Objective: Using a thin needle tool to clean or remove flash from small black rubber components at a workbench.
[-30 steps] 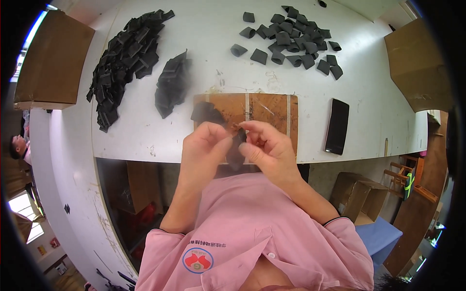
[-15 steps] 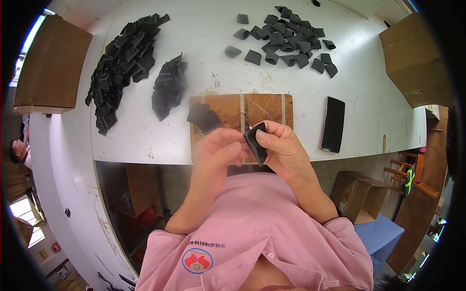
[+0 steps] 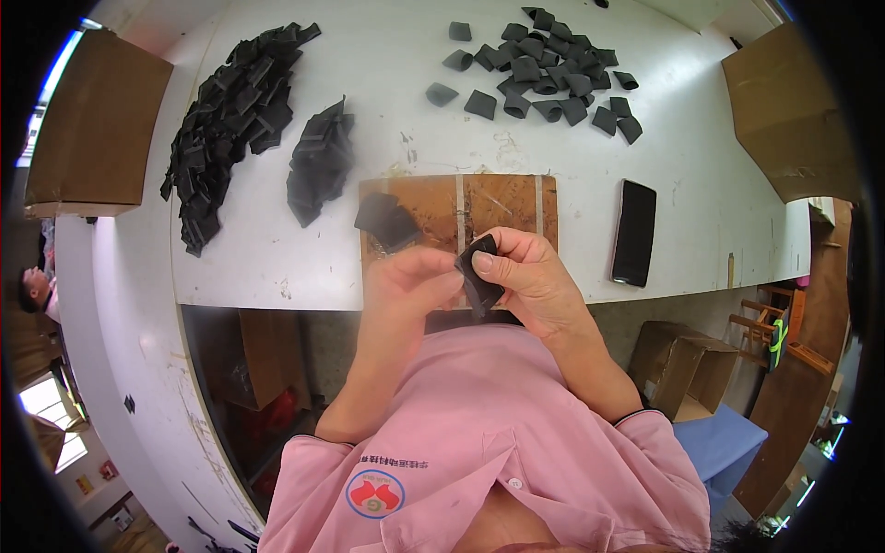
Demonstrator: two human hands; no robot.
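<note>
Both hands, left hand [image 3: 410,286] and right hand [image 3: 525,281], grip closed on one black piece [image 3: 479,272].

I count two brown cardboard boxes [image 3: 97,124] on my table, one wooden board [image 3: 502,207], one black phone [image 3: 634,232], three heaps of black pieces [image 3: 235,101].

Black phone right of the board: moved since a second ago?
No. The phone lies just right of the wooden board, same gap and angle as before.
</note>
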